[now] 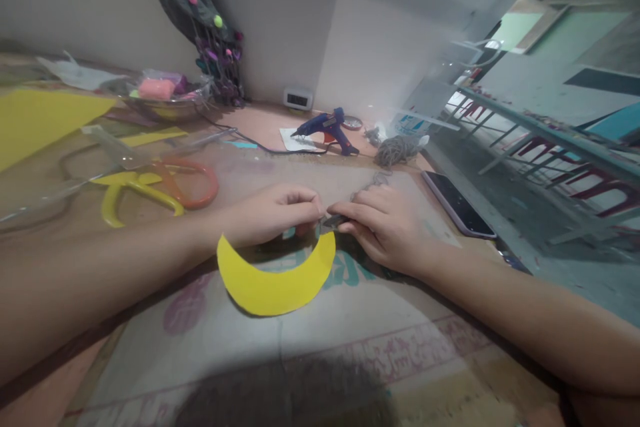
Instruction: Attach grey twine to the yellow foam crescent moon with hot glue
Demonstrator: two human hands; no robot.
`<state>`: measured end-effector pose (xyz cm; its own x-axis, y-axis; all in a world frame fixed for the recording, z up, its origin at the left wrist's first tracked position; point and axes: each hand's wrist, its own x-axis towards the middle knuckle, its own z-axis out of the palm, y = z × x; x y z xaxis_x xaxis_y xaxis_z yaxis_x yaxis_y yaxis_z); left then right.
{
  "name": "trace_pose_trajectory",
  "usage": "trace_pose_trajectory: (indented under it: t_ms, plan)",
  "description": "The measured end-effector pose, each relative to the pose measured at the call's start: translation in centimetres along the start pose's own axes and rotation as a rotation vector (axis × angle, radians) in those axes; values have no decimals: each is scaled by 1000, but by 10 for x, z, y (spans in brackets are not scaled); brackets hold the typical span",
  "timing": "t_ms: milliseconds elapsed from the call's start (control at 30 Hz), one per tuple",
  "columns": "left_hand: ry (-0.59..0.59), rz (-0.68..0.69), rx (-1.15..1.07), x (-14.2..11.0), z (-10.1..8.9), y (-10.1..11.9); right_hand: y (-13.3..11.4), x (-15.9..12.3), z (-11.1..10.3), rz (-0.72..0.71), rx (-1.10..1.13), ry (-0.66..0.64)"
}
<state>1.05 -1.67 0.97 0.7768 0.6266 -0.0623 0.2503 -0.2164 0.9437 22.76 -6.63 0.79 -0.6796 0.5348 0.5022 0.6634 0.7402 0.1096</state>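
Observation:
A yellow paper crescent (277, 292) has its points turned up, and its right tip is just below my fingertips. My left hand (287, 213) is closed in a pinch by that tip; what lies between its fingers is hidden. Facing it, my right hand (383, 223) is closed with thumb and forefinger on a small dark grey bit that looks like yarn. Loose grey strands (380, 179) show behind the right hand, towards a ball of grey yarn (397, 150). Whether the crescent is tied to the yarn, I cannot tell.
Scissors with orange and yellow handles (200, 195) lie left. Behind my hands are a blue glue gun (325, 125) and a small white digital clock (299, 99). A phone (459, 205) lies at the right edge. Yellow sheet (45, 123) and a bowl (165, 107) stand back left.

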Motion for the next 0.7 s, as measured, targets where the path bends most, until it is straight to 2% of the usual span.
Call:
trace_pose_trajectory:
  t_ms: [700]
  plan:
    - [-31, -9, 33, 1, -1, -3, 0, 1, 2, -66, -75, 34]
